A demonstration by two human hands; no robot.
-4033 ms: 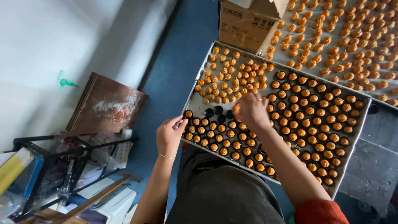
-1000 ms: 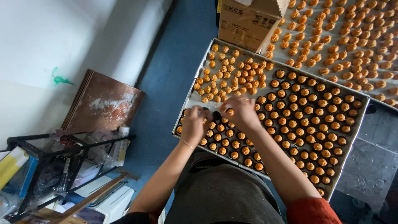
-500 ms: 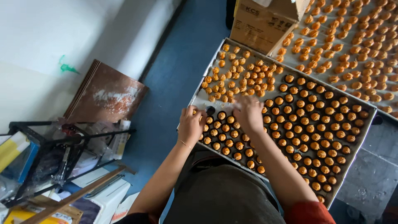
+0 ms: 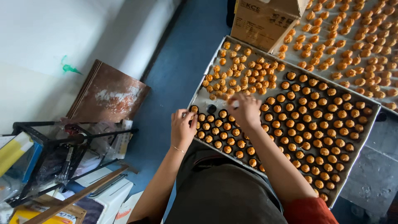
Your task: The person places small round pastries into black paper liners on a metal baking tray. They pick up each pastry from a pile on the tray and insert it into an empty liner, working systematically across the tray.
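My right hand (image 4: pixel 244 110) pinched one small orange pastry (image 4: pixel 234 102), left hand (image 4: pixel 182 128) loose on the metal tray (image 4: pixel 199 89) edge | pastry looked light, crumbly, best held by its sides | loose pile (image 4: pixel 240 70) beyond | cardboard box (image 4: pixel 265 20) farthest.

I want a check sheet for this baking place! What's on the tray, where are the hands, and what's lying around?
Surface: a large metal tray, and a second tray surface behind it.
Job's things: small orange pastries in dark cups set in rows; loose orange pastries heaped at the tray's far left; one empty dark cup near the corner.
Clutter: a cardboard box at the tray's far edge.
Grippers: left hand rests at the near-left rows; right hand is at the loose heap's edge, blurred, grip unclear.
Cables: nothing seen.
Surroundings: blue floor, a brown board leaning on a white wall, a black frame rack.
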